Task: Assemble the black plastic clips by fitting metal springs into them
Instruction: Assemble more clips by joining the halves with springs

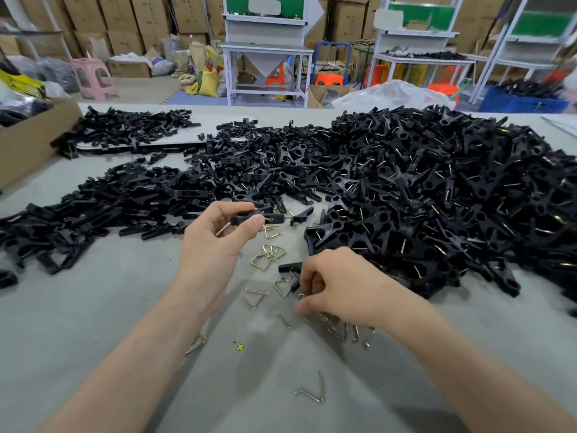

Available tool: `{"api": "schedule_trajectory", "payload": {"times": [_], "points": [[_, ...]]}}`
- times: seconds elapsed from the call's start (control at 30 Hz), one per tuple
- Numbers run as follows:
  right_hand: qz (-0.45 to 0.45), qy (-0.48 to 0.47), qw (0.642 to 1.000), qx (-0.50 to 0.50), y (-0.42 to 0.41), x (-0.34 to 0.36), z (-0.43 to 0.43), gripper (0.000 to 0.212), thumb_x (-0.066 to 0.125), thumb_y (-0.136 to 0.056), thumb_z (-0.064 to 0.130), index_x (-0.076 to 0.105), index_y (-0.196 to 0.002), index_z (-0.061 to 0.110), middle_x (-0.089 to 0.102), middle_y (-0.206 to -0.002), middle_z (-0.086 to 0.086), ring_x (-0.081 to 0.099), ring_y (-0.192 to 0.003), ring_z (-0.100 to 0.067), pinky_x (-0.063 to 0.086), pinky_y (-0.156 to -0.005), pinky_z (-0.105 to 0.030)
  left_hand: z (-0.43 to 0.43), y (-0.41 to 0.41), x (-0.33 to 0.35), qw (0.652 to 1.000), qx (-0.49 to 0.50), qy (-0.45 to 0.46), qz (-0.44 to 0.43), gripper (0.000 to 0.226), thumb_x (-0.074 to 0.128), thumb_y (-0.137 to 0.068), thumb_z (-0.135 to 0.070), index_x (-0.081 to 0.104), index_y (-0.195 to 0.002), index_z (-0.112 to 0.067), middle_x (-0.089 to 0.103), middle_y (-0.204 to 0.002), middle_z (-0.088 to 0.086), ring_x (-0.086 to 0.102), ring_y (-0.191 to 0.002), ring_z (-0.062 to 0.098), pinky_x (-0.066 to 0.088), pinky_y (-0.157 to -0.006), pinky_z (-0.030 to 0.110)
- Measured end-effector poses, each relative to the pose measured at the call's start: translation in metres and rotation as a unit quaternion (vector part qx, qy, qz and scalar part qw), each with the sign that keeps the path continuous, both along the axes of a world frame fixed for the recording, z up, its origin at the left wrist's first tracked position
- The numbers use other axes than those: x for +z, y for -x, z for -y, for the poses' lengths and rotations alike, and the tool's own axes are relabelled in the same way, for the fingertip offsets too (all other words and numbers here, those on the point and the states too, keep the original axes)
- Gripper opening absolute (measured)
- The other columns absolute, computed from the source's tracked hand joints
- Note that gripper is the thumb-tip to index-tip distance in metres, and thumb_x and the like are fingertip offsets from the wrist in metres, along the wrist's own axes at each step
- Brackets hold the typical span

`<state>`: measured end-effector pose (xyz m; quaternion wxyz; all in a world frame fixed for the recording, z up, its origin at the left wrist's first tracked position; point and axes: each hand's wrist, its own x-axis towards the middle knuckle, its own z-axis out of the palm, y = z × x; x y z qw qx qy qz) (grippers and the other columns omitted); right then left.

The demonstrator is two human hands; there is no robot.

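across the grey table (pixel 125 307) a tall heap of sprung clips (pixel 437 189) sits right and bare halves (pixel 125 195) sprawl left, so plenty seemingly remains; the left hand (pixel 212 245) pinches one clip (pixel 249 217), the right hand (pixel 343 285) curls among loose springs (pixel 268 254), its grip unclear.

bright, even overhead light is seen, soft shadows are cast on the grey table (pixel 93 323) and glints are caught on the metal springs (pixel 268 256). edges are bent by the wide lens, and the far shelves (pixel 265 23) are kinda blurred.
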<state>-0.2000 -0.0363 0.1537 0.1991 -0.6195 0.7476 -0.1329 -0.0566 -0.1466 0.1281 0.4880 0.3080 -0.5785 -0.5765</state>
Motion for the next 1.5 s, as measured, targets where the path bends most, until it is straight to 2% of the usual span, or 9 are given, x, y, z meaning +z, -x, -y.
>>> {"api": "schedule_trajectory", "payload": {"times": [0.17,0.27,0.37,0.47,0.7,0.83,1.07,1.23,1.5], "points": [[0.163,0.041,0.986,0.021,0.002,0.002,0.000,0.025,0.079,-0.075,0.019,0.057,-0.065,0.024,0.056,-0.059,0.009,0.048,-0.050,-0.002,0.040,-0.051,-0.016,-0.002,0.000,0.002,0.997,0.016,0.062,0.052,0.023,0.079,-0.076,-0.019,0.070,-0.083,-0.038,0.055,-0.085,0.007,0.045,-0.075,0.017,0.041,-0.073,0.029],[0.330,0.149,0.931,-0.049,0.005,0.008,0.001,0.017,0.076,-0.077,0.010,0.063,-0.068,0.013,0.062,-0.058,-0.004,0.053,-0.047,-0.013,0.046,-0.044,-0.024,-0.006,-0.001,0.004,0.996,-0.006,0.079,0.052,0.026,0.077,-0.078,-0.012,0.070,-0.084,-0.036,0.066,-0.082,-0.001,0.053,-0.075,0.014,0.046,-0.070,0.020],[0.388,0.285,0.867,-0.125,0.013,0.015,0.002,0.008,0.073,-0.080,0.012,0.070,-0.073,0.012,0.069,-0.065,-0.006,0.057,-0.049,-0.012,0.050,-0.046,-0.024,-0.011,0.001,0.007,0.995,-0.038,0.073,0.053,0.030,0.076,-0.078,-0.004,0.069,-0.082,-0.034,0.071,-0.078,-0.011,0.057,-0.072,0.011,0.049,-0.067,0.015],[0.429,0.314,0.830,-0.168,0.014,0.016,0.002,0.009,0.069,-0.084,0.018,0.075,-0.079,0.013,0.071,-0.069,-0.003,0.054,-0.050,-0.009,0.045,-0.045,-0.021,-0.016,0.003,0.008,0.994,-0.056,0.075,0.063,0.035,0.075,-0.077,-0.001,0.068,-0.083,-0.035,0.069,-0.076,-0.008,0.055,-0.067,0.011,0.047,-0.066,0.020],[0.445,0.234,0.848,-0.167,0.005,0.006,0.007,0.019,0.067,-0.086,0.019,0.075,-0.081,0.003,0.054,-0.067,-0.016,0.043,-0.048,-0.012,0.036,-0.042,-0.019,-0.022,0.005,0.010,0.991,-0.111,0.067,0.037,0.033,0.070,-0.077,0.009,0.060,-0.087,-0.020,0.074,-0.084,-0.009,0.069,-0.072,0.007,0.051,-0.066,0.014],[0.469,0.226,0.837,-0.168,0.007,0.007,0.006,0.020,0.066,-0.087,0.018,0.075,-0.079,0.002,0.049,-0.058,-0.005,0.043,-0.048,-0.010,0.036,-0.045,-0.019,-0.022,0.005,0.010,0.988,-0.128,0.073,0.039,0.029,0.070,-0.077,0.010,0.058,-0.093,-0.010,0.075,-0.086,-0.008,0.071,-0.074,0.005,0.049,-0.066,0.010],[0.470,0.200,0.844,-0.160,0.007,0.008,0.006,0.024,0.065,-0.088,0.019,0.070,-0.070,0.004,0.050,-0.049,0.004,0.042,-0.045,-0.008,0.034,-0.044,-0.019,-0.022,0.003,0.010,0.988,-0.131,0.077,0.037,0.029,0.071,-0.077,0.009,0.058,-0.090,-0.014,0.074,-0.084,-0.007,0.070,-0.072,0.004,0.048,-0.066,0.009],[0.421,0.226,0.865,-0.152,0.009,0.006,0.007,0.029,0.065,-0.088,0.019,0.069,-0.078,-0.007,0.050,-0.047,0.006,0.042,-0.043,-0.006,0.034,-0.043,-0.018,-0.023,0.004,0.010,0.988,-0.131,0.073,0.036,0.030,0.071,-0.077,0.009,0.059,-0.089,-0.015,0.074,-0.080,-0.004,0.068,-0.066,0.003,0.047,-0.063,0.009],[0.349,0.238,0.893,-0.152,0.008,0.001,0.008,0.026,0.067,-0.087,0.025,0.073,-0.065,0.013,0.049,-0.043,0.008,0.040,-0.042,-0.007,0.032,-0.043,-0.017,-0.026,0.005,0.007,0.985,-0.127,0.094,0.072,0.028,0.072,-0.078,0.006,0.058,-0.092,-0.015,0.061,-0.052,-0.014,0.057,-0.052,-0.004,0.040,-0.055,0.005]]}}
